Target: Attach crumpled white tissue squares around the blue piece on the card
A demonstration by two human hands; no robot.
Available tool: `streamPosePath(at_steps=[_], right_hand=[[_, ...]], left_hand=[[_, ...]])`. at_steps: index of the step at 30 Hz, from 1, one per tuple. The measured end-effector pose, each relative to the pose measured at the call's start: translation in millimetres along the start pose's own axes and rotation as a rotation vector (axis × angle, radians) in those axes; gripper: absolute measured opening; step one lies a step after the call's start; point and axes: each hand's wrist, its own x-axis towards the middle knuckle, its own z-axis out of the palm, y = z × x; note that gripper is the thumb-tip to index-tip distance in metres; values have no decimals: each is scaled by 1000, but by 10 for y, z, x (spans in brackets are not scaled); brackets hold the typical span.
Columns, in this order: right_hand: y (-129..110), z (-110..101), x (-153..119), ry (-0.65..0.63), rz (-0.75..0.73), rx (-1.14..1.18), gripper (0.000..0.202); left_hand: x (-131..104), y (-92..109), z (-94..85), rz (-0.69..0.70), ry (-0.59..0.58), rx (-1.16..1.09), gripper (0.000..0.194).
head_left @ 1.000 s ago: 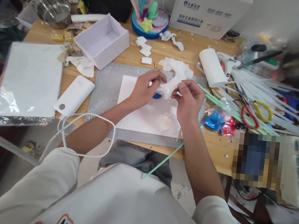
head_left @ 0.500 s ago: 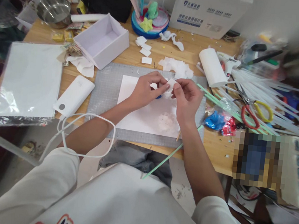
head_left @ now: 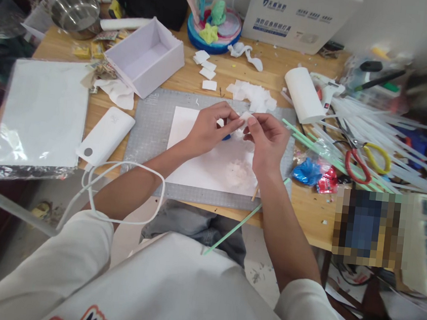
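A small white piece, perhaps paper or tissue (head_left: 246, 116), is pinched between the fingertips of my left hand (head_left: 212, 128) and my right hand (head_left: 267, 141). Both hands are closed on it, with the fingertips almost meeting above a white sheet (head_left: 197, 171). On that sheet, below my right hand, lies a pale fluffy clump (head_left: 237, 173). Something small and blue (head_left: 226, 137) shows partly behind my left fingers. Under the sheet is a grey cutting mat (head_left: 147, 138). Crumpled white tissue (head_left: 256, 97) lies just beyond my hands.
Small white squares (head_left: 209, 85) lie near a white open box (head_left: 162, 68). To the right are a white roll (head_left: 304, 96), a glue gun (head_left: 329, 91), scissors (head_left: 357, 149) and pale strips. A power bank (head_left: 106, 136) with a looped cable (head_left: 163, 195) sits left; a green stick (head_left: 232, 229) overhangs the edge.
My fingertips have come slightly closer together over the white piece, and less of it shows. The other things stay where they were.
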Motion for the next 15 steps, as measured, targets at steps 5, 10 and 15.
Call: streamPosePath(at_steps=[5, 10, 15], right_hand=[[-46, 17, -8, 14, 55, 22, 24], [-76, 26, -23, 3, 57, 94, 20], [-64, 25, -24, -8, 54, 87, 19]], left_hand=[[-2, 3, -5, 26, 3, 0, 39], [1, 12, -7, 43, 0, 15, 44], [-2, 26, -7, 26, -22, 20, 47]])
